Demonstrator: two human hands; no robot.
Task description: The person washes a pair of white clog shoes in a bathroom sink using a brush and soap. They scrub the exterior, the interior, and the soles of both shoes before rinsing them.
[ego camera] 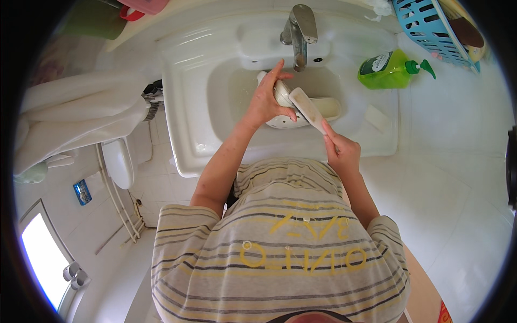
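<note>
My left hand [264, 101] grips a white shoe [281, 92], tilted over the basin of the white ceramic sink [183, 121]. Its thumb is spread to the right and its fingers reach toward the faucet. In my right hand [343, 149] is the handle of a pale scrub brush [307, 107], whose flat back faces up. The brush head lies against or just over the held shoe; its bristles are mostly hidden. Below them a second white shoe [329, 108], with small holes in its upper, rests in the basin, partly covered by the hand and brush.
A chrome faucet [301, 36] stands at the sink's back. On the right ledge are a green pump bottle [383, 70] lying tilted in view and a white bar, likely soap [377, 118]. A blue plastic basket [436, 36] sits back right. White cloth [80, 105] hangs left, above a toilet [119, 161].
</note>
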